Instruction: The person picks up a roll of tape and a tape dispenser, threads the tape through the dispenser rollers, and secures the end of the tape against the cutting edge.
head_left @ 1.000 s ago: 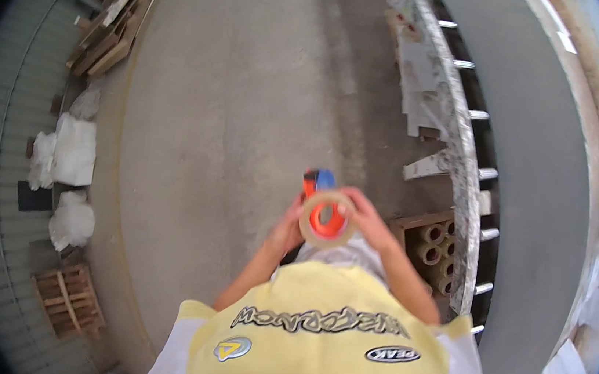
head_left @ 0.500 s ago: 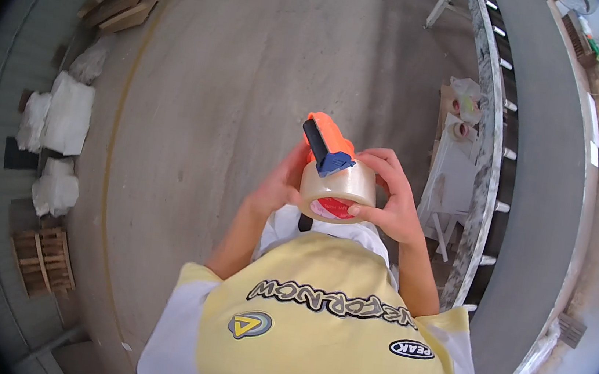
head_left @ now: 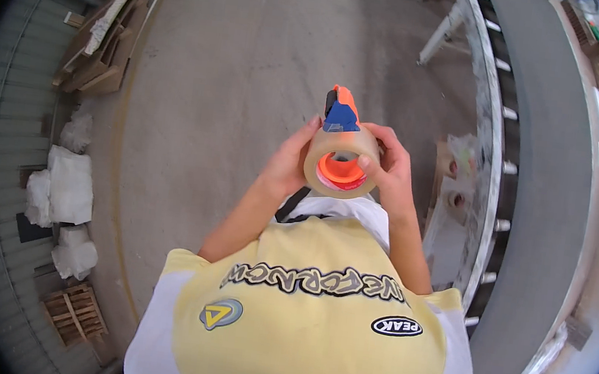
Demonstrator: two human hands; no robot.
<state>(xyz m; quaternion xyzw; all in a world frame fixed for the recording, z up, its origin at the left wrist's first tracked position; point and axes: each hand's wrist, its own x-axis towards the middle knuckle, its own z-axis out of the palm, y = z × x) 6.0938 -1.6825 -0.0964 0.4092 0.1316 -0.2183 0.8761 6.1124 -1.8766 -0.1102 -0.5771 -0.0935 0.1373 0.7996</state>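
Observation:
In front of my body, both hands hold a tape dispenser [head_left: 345, 112] fitted with a wide roll of clear tape [head_left: 335, 142]. The dispenser's orange, blue and black head points up and away from me. Through the roll's core, the orange hub [head_left: 340, 171] shows. My left hand [head_left: 294, 158] grips the left side of the roll; its fingertips are partly hidden behind it. On the opposite side, my right hand [head_left: 392, 166] is wrapped around the roll, its thumb resting at the edge of the core.
A grey conveyor belt [head_left: 554, 186] runs along the right, with a metal frame [head_left: 492, 172] beside it. At the left wall are stacked boards [head_left: 113, 40], white wrapped bundles [head_left: 70, 187] and a wooden pallet [head_left: 74, 315]. Bags and tape rolls lie under the conveyor.
My hands have raised the dispenser a little farther from my body and tilted it. The roll's open core and orange hub now face me.

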